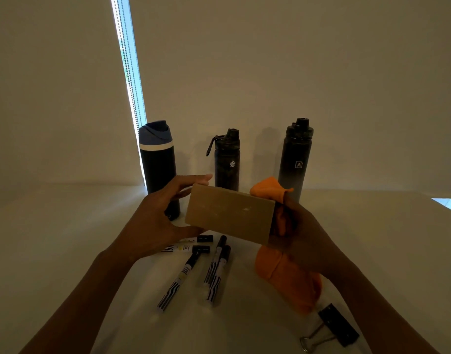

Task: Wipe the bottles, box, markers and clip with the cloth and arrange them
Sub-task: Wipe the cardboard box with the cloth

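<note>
The box (pixel 230 213) is up in the air over the table (pixel 66 238), held between both hands, in front of the three bottles. It is plain brown card with flat sides and sharp corners, so it is likely light and stiff, but a hard squeeze could dent it. The left hand (pixel 153 221) holds its left end, with the fingers curled part way: the long fingers reach over the top edge and the thumb sits under the bottom edge. The right hand (pixel 296 226) is closed on the orange cloth (pixel 288 277) and presses it against the right end of the box. The cloth is soft and floppy; some of it pokes up behind the box and most of it hangs down under the hand. The ends look like the best places to hold the box, since that leaves the big flat faces free to wipe. The markers (pixel 214 272) lie loose on the table under the box. They are thin, round and smooth, so they may roll. The clip (pixel 334 325) lies near the right arm and looks hard and small. The bottles (pixel 227 162) stand at the back, tall and smooth, and may be heavy and easy to tip.
</note>
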A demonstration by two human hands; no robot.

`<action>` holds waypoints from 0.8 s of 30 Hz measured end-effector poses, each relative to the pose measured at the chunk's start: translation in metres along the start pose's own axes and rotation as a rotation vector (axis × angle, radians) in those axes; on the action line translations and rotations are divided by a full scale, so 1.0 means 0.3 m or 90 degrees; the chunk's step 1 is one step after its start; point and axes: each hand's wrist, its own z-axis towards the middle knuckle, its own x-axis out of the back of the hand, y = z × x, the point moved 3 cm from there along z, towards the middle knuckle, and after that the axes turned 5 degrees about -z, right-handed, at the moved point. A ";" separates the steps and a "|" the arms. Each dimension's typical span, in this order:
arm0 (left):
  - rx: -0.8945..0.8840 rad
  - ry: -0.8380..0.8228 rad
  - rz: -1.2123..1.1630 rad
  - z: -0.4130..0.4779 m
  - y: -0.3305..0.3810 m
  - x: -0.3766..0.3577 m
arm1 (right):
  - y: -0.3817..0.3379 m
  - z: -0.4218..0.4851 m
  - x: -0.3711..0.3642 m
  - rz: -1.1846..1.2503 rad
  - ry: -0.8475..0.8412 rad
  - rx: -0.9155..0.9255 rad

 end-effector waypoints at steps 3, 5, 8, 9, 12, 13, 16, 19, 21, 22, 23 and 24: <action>-0.002 -0.029 -0.006 0.000 -0.009 0.001 | -0.021 -0.007 0.002 0.078 -0.022 0.033; -0.009 -0.030 -0.007 -0.006 -0.009 -0.001 | -0.037 -0.013 0.002 0.113 -0.032 0.047; -0.010 -0.008 0.021 -0.004 -0.005 -0.001 | -0.043 -0.012 0.001 0.101 -0.024 0.048; -0.012 0.002 0.036 -0.001 -0.011 -0.002 | -0.042 -0.011 -0.002 0.100 -0.017 0.044; -0.016 0.032 0.062 -0.002 -0.026 -0.003 | -0.013 -0.002 -0.015 0.051 0.061 0.014; -0.013 0.046 0.071 -0.005 -0.033 0.001 | -0.008 0.003 -0.018 0.032 0.098 -0.011; 0.012 0.089 0.102 -0.016 -0.063 0.020 | -0.011 0.000 -0.032 -0.027 0.191 -0.063; 0.033 0.145 0.130 -0.027 -0.085 0.035 | -0.037 -0.032 -0.068 -0.063 0.249 -0.054; 0.041 0.171 0.125 -0.035 -0.102 0.034 | -0.042 -0.052 -0.101 -0.096 0.275 -0.066; 0.042 0.178 0.123 -0.039 -0.108 0.033 | -0.037 -0.059 -0.119 -0.096 0.271 -0.087; 0.040 0.183 0.123 -0.042 -0.114 0.033 | -0.027 -0.066 -0.135 -0.104 0.251 -0.105; 0.037 0.186 0.126 -0.043 -0.115 0.033 | -0.018 -0.069 -0.148 -0.140 0.225 -0.100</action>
